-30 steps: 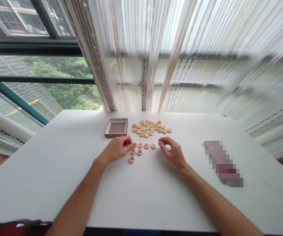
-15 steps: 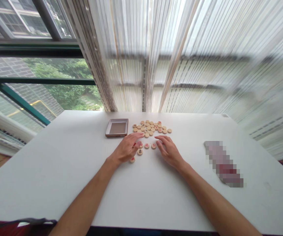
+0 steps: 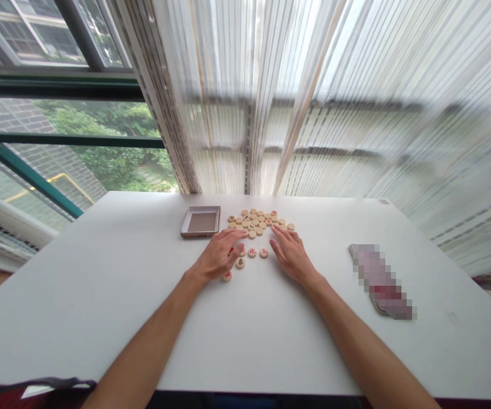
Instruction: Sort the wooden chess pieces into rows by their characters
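Round wooden Chinese chess pieces (image 3: pixel 255 222) lie in a loose cluster, most blank side up, a few with red or black characters. Nearer me is a row of pieces with red characters, including one piece (image 3: pixel 252 253) between my hands. A black-marked piece (image 3: pixel 240 263) and a red-marked piece (image 3: pixel 227 276) lie closer still. My left hand (image 3: pixel 217 257) is open, hovering over the row's left end and partly hiding it, fingertips by the cluster's near edge. My right hand (image 3: pixel 293 253) is open too, its fingertips at the cluster's near right edge; whether they touch a piece I cannot tell.
A shallow open box (image 3: pixel 201 221) stands left of the cluster. On the right of the white table (image 3: pixel 100 295) lies a blurred-out flat object (image 3: pixel 382 281). Striped sheer curtains (image 3: pixel 245 102) and a window (image 3: pixel 70 125) rise behind the table's far edge.
My right hand has reached slightly forward, its fingers now over the cluster's near right edge and farther from the row. My left hand stays nearly still. The view has shifted slightly.
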The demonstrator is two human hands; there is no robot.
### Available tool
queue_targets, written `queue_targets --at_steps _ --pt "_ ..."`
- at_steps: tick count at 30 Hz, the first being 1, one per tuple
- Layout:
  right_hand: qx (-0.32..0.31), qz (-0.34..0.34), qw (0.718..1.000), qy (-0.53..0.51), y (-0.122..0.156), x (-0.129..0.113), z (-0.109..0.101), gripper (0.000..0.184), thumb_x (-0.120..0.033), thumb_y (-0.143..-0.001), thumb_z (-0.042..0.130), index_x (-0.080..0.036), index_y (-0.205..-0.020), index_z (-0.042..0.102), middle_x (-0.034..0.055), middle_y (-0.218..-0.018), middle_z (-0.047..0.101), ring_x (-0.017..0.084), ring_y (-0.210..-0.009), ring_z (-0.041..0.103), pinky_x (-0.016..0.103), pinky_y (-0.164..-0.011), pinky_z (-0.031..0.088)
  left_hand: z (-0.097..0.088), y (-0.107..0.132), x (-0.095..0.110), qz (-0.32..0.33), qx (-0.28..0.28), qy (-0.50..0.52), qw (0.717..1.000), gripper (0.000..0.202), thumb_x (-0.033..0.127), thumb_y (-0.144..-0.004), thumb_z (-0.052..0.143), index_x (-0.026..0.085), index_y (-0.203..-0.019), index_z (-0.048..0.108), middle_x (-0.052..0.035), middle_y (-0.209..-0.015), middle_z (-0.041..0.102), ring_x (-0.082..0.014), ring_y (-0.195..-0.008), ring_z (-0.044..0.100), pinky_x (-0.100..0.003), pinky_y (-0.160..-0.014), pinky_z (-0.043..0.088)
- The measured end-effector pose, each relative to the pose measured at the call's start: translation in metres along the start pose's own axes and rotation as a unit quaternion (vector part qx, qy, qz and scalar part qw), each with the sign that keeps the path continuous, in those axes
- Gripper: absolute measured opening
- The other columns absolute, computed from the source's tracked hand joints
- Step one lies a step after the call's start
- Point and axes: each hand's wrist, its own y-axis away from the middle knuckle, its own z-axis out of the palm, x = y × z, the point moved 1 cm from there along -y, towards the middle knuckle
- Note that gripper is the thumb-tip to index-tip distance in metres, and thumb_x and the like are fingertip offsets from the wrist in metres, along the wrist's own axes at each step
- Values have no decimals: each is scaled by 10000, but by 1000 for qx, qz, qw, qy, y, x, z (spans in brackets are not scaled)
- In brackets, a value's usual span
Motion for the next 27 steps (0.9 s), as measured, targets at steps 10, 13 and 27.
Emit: queue_targets --at_steps 10,13,27 --pt "45 -14 999 -14 2 -3 -5 303 -303 -1015 444 -203 -1242 619 106 -1239 645 290 -1153 535 477 -1018 447 -7 5 10 12 23 13 1000 395 360 -1021 360 226 -1309 595 -52 -1326 636 -236 -1263 506 -438 -1102 373" --pt "33 -24 999 -2 2 -1 -3 284 -241 -997 457 -207 -1222 627 98 -1279 634 298 -1177 528 486 -1024 438 -9 5 11 15 29 12 999 386 339 -1019 358 220 -1286 610 -58 -1296 653 -237 -1231 525 -437 -1087 383" --pt "24 9 1000 -3 3 1 -8 123 -194 -930 530 -210 -989 637 76 -990 687 255 -988 600 395 -914 472 -8 5 16 34 50 16 998 287 235 -978 447 199 -1142 680 -65 -1188 688 -231 -1158 563 -423 -1044 425"
